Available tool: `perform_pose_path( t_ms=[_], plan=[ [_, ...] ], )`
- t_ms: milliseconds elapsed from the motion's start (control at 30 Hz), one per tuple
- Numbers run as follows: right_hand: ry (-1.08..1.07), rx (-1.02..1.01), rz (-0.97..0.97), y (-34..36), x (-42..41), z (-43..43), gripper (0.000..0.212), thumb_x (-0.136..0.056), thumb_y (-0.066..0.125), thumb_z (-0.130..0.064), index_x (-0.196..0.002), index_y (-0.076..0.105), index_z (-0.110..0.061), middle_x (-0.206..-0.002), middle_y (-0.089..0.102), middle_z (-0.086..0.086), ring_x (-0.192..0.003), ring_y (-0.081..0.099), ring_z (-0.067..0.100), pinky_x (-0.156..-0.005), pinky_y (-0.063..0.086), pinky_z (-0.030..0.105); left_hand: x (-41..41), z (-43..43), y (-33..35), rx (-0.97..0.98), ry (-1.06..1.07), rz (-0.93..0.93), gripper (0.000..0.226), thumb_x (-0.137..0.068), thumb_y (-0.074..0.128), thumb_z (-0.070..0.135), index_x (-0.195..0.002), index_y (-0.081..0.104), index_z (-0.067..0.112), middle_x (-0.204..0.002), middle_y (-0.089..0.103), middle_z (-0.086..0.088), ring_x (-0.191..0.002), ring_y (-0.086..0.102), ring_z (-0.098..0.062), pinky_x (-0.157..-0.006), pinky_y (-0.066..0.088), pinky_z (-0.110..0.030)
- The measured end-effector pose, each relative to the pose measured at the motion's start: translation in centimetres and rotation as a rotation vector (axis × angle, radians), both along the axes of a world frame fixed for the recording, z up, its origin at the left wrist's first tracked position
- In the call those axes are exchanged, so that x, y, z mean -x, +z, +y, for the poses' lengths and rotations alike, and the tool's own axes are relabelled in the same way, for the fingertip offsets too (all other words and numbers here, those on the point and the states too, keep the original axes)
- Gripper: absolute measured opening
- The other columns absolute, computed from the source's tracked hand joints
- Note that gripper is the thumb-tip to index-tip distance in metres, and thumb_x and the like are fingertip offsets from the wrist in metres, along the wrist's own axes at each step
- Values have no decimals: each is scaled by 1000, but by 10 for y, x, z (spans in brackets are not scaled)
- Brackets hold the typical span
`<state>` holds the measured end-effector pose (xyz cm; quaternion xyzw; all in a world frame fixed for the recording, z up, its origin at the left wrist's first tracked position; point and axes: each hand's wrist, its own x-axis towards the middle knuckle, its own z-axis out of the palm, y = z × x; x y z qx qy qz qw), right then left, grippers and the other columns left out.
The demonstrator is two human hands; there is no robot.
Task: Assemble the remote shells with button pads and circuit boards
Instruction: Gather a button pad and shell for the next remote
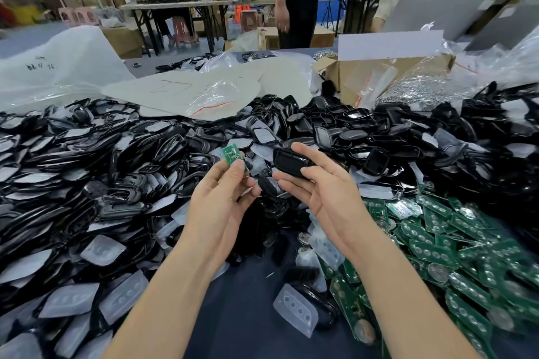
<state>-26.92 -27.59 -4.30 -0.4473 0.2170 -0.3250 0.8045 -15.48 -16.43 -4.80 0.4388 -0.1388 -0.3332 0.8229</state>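
Observation:
My left hand (pixel 224 198) pinches a small green circuit board (pixel 231 155) between thumb and fingertips, held upright above the table. My right hand (pixel 318 183) holds a black remote shell (pixel 290 161), fingers curled round its far side, hollow side facing me. The two parts are a short gap apart, over the middle of a large heap of black shells (pixel 122 172). Translucent button pads (pixel 296 307) lie loose near the front. A pile of green circuit boards (pixel 455 259) fills the right side.
A cardboard box (pixel 376 73) with plastic bags stands at the back right, flat white bags (pixel 186 90) at the back middle. Bare dark tabletop (pixel 242 315) shows between my forearms. People stand and sit beyond the far edge of the table.

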Motion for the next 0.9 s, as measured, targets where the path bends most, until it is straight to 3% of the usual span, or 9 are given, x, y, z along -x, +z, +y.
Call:
perform_pose_path(
  t_ms=[200,367,567,633,700,767,900],
  plan=[
    [21,65,30,-3,1,0,38,-107,36,2,-125,64,-16,-105,78,14,-95,77,24,-74,59,23,5,3,4,6,-101,11,7,-96,63,19,-99,58,17,-107,74,-22,-78,74,-22,-65,59,-28],
    [22,130,68,-4,2,1,36,-108,39,-1,-131,61,-17,-112,75,16,-94,76,21,-72,58,23,9,3,6,-9,-117,-66,18,-93,62,16,-87,78,17,-97,75,-14,-71,70,-15,-62,58,-25],
    [40,135,63,-4,2,2,35,-107,42,-1,-131,62,-17,-108,77,15,-93,77,21,-74,59,23,7,3,7,-23,-107,-54,33,-101,52,28,-96,78,8,-98,75,-14,-75,70,-16,-66,59,-27],
    [46,124,53,-4,2,2,34,-106,43,1,-128,63,-17,-108,77,15,-95,77,22,-78,60,24,7,1,5,-16,-61,-89,32,-104,49,20,-99,78,9,-95,75,-10,-74,69,-15,-66,58,-25],
    [52,122,51,-4,1,3,34,-106,43,2,-125,63,-17,-108,77,14,-95,77,22,-80,61,24,6,1,3,7,-30,-126,21,-100,53,9,-110,71,10,-93,75,-9,-74,68,-14,-67,58,-24],
    [61,139,57,-4,1,4,34,-106,43,1,-126,63,-17,-109,77,14,-98,76,23,-82,61,24,4,1,1,17,-11,-164,26,-93,59,11,-119,64,14,-96,76,-10,-79,70,-14,-72,59,-25],
    [76,177,61,-5,-1,5,35,-106,44,2,-132,60,-15,-112,75,14,-98,76,23,-85,60,24,4,1,-2,-40,49,-295,23,-87,67,18,-110,67,15,-106,77,-7,-91,73,-15,-76,58,-23]
  ],
)
